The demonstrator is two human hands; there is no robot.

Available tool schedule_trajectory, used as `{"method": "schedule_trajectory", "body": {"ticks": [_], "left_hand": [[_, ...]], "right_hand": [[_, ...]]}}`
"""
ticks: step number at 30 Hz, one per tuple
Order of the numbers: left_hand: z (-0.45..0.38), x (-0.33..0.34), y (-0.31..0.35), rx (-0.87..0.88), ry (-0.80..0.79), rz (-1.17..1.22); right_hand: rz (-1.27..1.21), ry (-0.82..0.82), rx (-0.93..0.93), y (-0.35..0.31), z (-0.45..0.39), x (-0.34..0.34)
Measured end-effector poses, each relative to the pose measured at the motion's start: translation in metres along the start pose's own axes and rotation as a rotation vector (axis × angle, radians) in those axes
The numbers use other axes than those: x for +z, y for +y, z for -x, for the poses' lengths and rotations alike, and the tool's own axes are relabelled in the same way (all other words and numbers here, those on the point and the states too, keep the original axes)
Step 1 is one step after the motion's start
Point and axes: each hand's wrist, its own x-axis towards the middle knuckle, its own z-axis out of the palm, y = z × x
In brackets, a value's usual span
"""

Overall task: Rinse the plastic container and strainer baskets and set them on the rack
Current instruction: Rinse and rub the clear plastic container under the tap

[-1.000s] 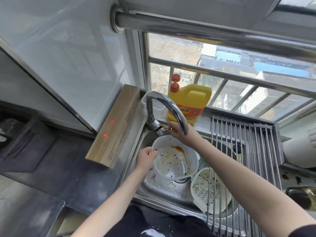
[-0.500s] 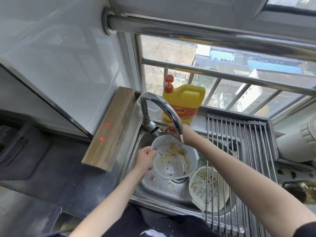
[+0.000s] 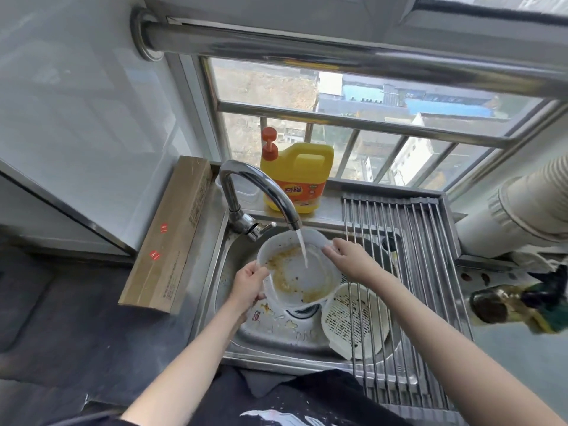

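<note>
A white plastic container (image 3: 307, 276) smeared with brown food residue is held over the sink (image 3: 233, 302), under the faucet (image 3: 261, 192). Water streams from the spout into it. My left hand (image 3: 249, 285) grips its left rim. My right hand (image 3: 350, 256) pinches its far right rim. A white strainer basket (image 3: 353, 319) with dark specks leans in the sink to the right, partly under the roll-up rack (image 3: 408, 272) of steel rods that covers the sink's right half.
A yellow detergent jug (image 3: 296, 176) with an orange pump stands on the ledge behind the faucet. A long cardboard box (image 3: 169, 235) lies left of the sink. A dark bottle (image 3: 498, 305) and white pipe (image 3: 522, 204) are at the right.
My right hand left the faucet handle and took the container's right rim. Water now runs into the container, which sits slightly higher and more level.
</note>
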Motion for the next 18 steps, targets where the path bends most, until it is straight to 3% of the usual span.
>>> {"method": "schedule_trajectory", "body": {"ticks": [18], "left_hand": [[-0.006,-0.018,0.003,-0.018,-0.036,-0.238]], "right_hand": [[-0.063,0.303,0.11,-0.007,0.032,0.031]]}}
